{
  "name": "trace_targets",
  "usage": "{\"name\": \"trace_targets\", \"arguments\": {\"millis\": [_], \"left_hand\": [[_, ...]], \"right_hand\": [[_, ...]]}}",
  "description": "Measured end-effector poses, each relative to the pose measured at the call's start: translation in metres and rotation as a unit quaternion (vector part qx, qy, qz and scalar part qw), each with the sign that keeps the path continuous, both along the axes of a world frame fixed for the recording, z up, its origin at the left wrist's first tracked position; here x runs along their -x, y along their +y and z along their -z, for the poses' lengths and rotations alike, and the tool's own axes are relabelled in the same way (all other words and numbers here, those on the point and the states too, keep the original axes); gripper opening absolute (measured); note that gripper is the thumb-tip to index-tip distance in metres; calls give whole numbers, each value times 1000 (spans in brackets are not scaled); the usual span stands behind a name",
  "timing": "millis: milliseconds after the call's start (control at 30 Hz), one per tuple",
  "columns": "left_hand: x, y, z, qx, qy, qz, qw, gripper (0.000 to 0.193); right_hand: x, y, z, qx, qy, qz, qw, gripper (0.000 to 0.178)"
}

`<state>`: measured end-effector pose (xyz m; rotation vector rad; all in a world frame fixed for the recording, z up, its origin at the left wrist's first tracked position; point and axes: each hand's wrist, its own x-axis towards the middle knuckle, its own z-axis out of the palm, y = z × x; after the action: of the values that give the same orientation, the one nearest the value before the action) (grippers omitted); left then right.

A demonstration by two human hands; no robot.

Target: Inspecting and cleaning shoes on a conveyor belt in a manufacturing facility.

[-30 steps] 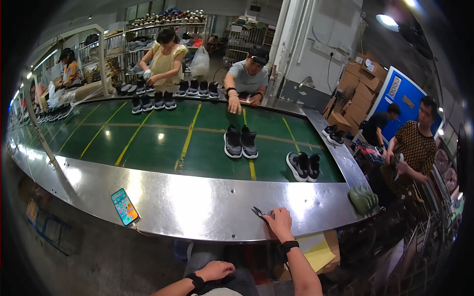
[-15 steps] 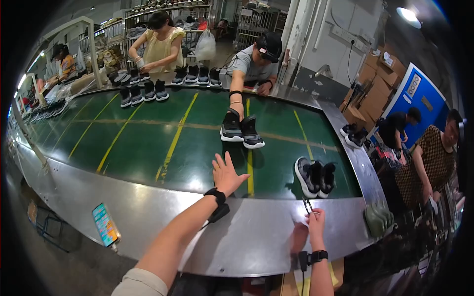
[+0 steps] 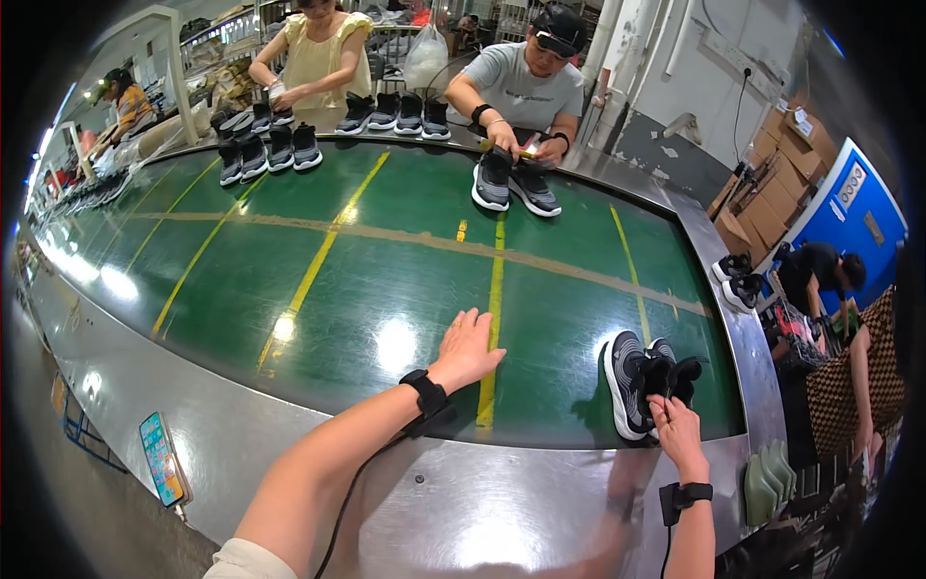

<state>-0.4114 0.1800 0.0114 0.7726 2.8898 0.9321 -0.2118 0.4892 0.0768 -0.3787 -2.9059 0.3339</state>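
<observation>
My left hand [image 3: 469, 349] is open over the green belt [image 3: 386, 280], fingers stretched out and nothing in it. At the right, a pair of black-and-grey sneakers with white soles [image 3: 624, 391] stands on the belt near the metal edge. Right behind them, my right hand [image 3: 678, 436] is closed in a pinch at the dark opening of the pair. What its fingers grip there is too small and dark to make out. Across the belt, another person's hands [image 3: 502, 138] work at the tops of a second pair of black sneakers [image 3: 492, 183].
Several more sneakers [image 3: 280, 148] line the belt's far side. A phone [image 3: 162, 458] lies on the metal ledge [image 3: 463, 497] at the left. Green curved pieces [image 3: 769, 484] sit at the right corner. Dark shoes [image 3: 741, 289] rest on the right rim. People are beside the belt.
The far pair of sneakers has moved away from me, to the other person's side, both of whose hands are now on it. My right hand has come up against the near sneakers.
</observation>
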Motion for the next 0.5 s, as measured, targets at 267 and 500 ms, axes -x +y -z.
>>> {"name": "trace_targets", "arguments": {"millis": [267, 500], "left_hand": [[-74, -19, -46, -100, -90, 97, 986, 52], [-143, -59, -93, -239, -89, 53, 965, 59]], "right_hand": [[3, 4, 7, -169, 49, -51, 983, 37], [-17, -144, -37, -60, 155, -201, 966, 28]]}}
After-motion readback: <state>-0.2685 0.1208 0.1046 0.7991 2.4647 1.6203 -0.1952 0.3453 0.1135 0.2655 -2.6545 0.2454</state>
